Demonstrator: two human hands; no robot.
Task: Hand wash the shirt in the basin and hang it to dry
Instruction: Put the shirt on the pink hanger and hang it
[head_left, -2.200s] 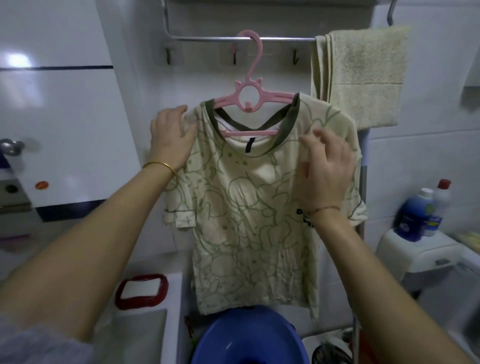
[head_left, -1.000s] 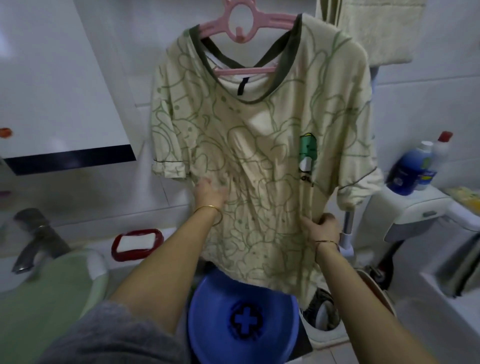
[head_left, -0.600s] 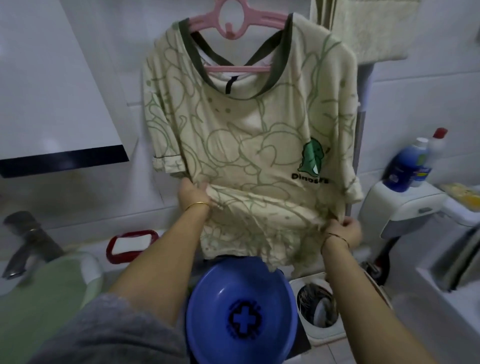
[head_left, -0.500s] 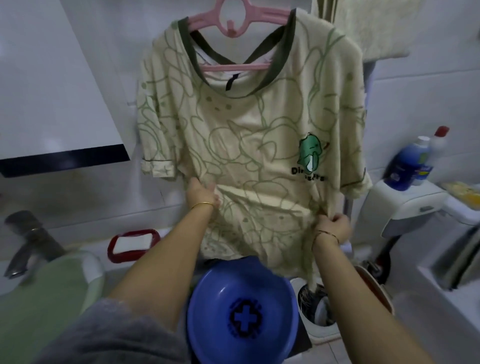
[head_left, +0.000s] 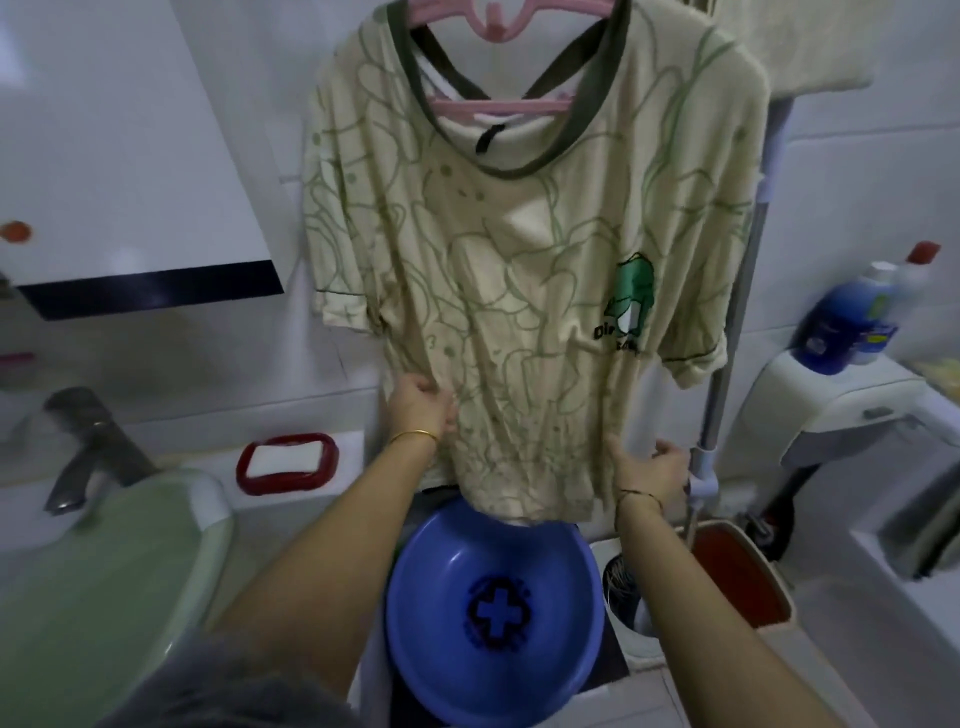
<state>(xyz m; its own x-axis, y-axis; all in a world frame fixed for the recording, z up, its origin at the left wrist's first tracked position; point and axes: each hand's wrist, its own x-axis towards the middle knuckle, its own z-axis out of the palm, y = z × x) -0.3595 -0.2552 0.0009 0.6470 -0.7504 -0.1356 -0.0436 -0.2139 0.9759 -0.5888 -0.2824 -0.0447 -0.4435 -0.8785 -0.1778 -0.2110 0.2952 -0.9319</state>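
A cream shirt (head_left: 519, 291) with green line patterns and a dark green collar hangs on a pink hanger (head_left: 498, 98) against the tiled wall. My left hand (head_left: 418, 402) grips the shirt's lower left side. At the lower right edge of the shirt my right hand (head_left: 649, 467) holds the fabric, thumb in front of the cloth and fingers behind it. A blue basin (head_left: 415, 613) with a dark cross on its bottom stands below the shirt's hem.
A green sink (head_left: 104, 571) with a metal tap (head_left: 88, 441) is at the left, with a red soap dish (head_left: 285, 460) behind it. Bottles (head_left: 852, 322) stand on a white unit at the right. A red bin (head_left: 737, 577) sits near a vertical pole (head_left: 727, 338).
Both hands went down from the shirt's shoulders to its lower part. The bunched lower fabric has been pulled down straight over the basin.
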